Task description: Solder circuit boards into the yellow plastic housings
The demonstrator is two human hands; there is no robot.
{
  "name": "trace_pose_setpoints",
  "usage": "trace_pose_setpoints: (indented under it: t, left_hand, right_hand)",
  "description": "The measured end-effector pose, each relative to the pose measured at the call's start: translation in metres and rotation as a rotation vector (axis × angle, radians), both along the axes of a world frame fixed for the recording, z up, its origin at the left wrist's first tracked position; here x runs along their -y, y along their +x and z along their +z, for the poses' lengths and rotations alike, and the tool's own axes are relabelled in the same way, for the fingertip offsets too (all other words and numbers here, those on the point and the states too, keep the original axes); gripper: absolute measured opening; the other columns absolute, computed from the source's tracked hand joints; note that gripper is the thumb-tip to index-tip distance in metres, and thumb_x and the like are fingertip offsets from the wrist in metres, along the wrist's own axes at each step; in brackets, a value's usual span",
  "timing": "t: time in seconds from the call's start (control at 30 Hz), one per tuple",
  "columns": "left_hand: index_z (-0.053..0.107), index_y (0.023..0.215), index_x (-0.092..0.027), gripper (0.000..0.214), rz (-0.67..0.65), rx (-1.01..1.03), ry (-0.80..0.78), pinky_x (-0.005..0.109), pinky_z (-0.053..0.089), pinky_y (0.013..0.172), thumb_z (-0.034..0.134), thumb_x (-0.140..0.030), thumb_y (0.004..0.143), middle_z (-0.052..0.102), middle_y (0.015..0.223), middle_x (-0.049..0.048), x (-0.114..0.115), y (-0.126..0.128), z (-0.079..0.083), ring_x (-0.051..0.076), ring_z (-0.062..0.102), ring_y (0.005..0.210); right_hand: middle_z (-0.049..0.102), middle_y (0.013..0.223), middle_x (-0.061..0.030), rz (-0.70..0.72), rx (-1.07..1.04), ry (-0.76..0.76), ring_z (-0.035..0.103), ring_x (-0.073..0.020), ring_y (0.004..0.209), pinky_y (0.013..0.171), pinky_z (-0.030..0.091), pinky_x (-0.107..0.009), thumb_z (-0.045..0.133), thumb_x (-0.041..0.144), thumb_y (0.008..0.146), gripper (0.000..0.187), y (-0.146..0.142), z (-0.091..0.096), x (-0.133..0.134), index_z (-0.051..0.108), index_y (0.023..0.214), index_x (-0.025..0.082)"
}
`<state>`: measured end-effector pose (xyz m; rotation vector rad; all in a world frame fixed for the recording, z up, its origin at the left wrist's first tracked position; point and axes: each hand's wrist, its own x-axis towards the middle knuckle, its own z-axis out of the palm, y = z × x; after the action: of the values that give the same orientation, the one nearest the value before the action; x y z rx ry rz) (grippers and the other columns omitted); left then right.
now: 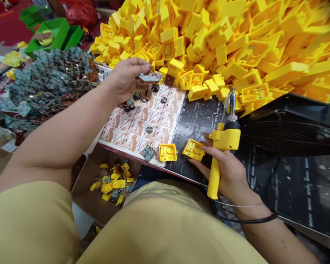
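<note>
My left hand (129, 77) pinches a grey-green circuit board (149, 77) above the table's far side. Small black round parts with wires (144, 98) lie below that hand. In my right hand (228, 168) is a yellow soldering gun (215, 176), its metal tip pointing up and away. The thumb and fingers of the same hand also grip the edges of a small open yellow plastic case (194, 149). Just left of it rests a second open yellow case (167, 152), with a loose circuit board (147, 153) beside it.
A big heap of yellow cases (220, 36) covers the back. Wired circuit boards (44, 84) are piled at left, near green trays (53, 35). A cardboard box (92, 183) with yellow parts sits below the table edge. A black fan (288, 124) stands at right.
</note>
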<state>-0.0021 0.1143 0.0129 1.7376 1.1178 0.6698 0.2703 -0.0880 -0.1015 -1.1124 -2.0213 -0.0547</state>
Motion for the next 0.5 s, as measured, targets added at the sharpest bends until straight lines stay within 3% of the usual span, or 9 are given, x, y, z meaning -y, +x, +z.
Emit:
trace_pose_setpoints:
  t: [0.13, 0.27, 0.33, 0.4, 0.5]
  left_hand:
    - [0.061, 0.086, -0.015, 0.019, -0.265, 0.02, -0.129, 0.03, 0.047, 0.075, 0.066, -0.032, 0.078, 0.069, 0.086, 0.0033, 0.026, 0.031, -0.01, 0.012, 0.061, 0.079]
    - [0.066, 0.08, -0.014, 0.012, -0.605, -0.356, -0.169, 0.024, 0.042, 0.062, 0.064, -0.025, 0.076, 0.065, 0.068, 0.0007, 0.057, 0.059, -0.016, 0.009, 0.056, 0.061]
    - [0.068, 0.081, -0.014, 0.011, -0.646, -0.509, -0.137, 0.022, 0.04, 0.06, 0.06, -0.021, 0.078, 0.065, 0.066, -0.0005, 0.068, 0.069, -0.015, 0.008, 0.054, 0.058]
    - [0.07, 0.081, -0.014, 0.012, -0.648, -0.584, -0.079, 0.021, 0.039, 0.06, 0.059, -0.018, 0.078, 0.067, 0.068, -0.0005, 0.075, 0.075, -0.013, 0.008, 0.054, 0.058]
    - [0.071, 0.08, -0.015, 0.012, -0.638, -0.667, 0.059, 0.022, 0.038, 0.063, 0.061, -0.02, 0.079, 0.069, 0.071, -0.0001, 0.081, 0.08, -0.014, 0.009, 0.058, 0.063]
  right_hand:
    - [0.07, 0.106, -0.0077, 0.023, 0.045, -0.037, 0.07, -0.0234, 0.1, 0.094, 0.058, -0.04, 0.077, 0.026, 0.083, 0.048, 0.0, 0.005, 0.002, 0.053, 0.124, 0.02]
    - [0.069, 0.114, -0.0102, -0.009, -0.024, -0.047, 0.068, -0.0249, 0.106, 0.098, 0.056, -0.043, 0.08, 0.03, 0.08, 0.053, 0.006, 0.019, 0.01, 0.054, 0.125, 0.018]
    - [0.071, 0.111, -0.0077, -0.081, -0.084, -0.026, 0.07, -0.0218, 0.098, 0.088, 0.059, -0.035, 0.081, 0.023, 0.079, 0.046, 0.011, 0.03, 0.017, 0.058, 0.12, 0.02]
    - [0.073, 0.092, -0.0003, -0.123, -0.088, 0.029, 0.07, -0.0152, 0.075, 0.071, 0.057, -0.025, 0.08, 0.017, 0.079, 0.033, 0.016, 0.039, 0.025, 0.064, 0.107, 0.022]
    - [0.07, 0.072, 0.0041, -0.063, -0.059, 0.038, 0.064, -0.0096, 0.057, 0.059, 0.051, -0.019, 0.077, 0.023, 0.083, 0.016, 0.027, 0.049, 0.039, 0.067, 0.096, 0.022]
